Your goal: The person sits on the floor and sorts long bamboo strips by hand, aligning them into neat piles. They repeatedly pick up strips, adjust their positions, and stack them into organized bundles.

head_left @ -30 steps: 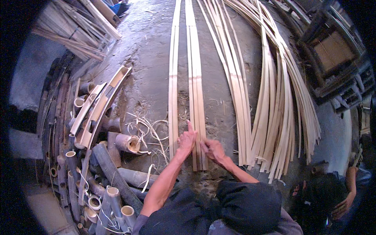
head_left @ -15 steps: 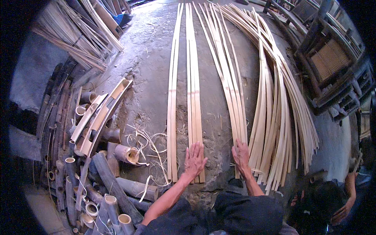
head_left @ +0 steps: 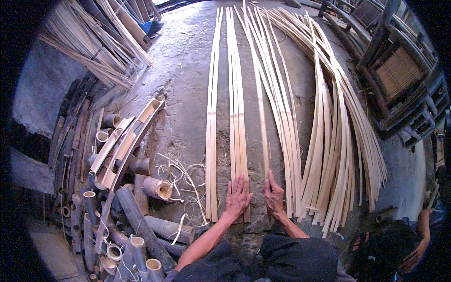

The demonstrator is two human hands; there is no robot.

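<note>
My left hand (head_left: 238, 197) lies flat, fingers stretched out, across the near end of a group of pale bamboo strips (head_left: 237, 136) laid side by side on the floor. A little to its right, my right hand (head_left: 274, 193) is closed on the near part of one bamboo strip (head_left: 261, 113), its index finger pointing along it. That strip runs away from me between the group under my left hand and a looser bunch of strips (head_left: 287, 141). Left of my left hand lies a narrower group of strips (head_left: 212, 141).
A large heap of bamboo strips (head_left: 329, 155) fans out at right. Cut bamboo tubes (head_left: 157, 188) and split pieces crowd the left, with curly shavings (head_left: 181, 171) beside them. A bamboo chair (head_left: 397, 70) stands far right. Another person's arm (head_left: 422, 235) shows at lower right.
My right hand has moved left from the looser bunch, bringing one strip away from it toward the group under my left hand. My left hand stays on that group.
</note>
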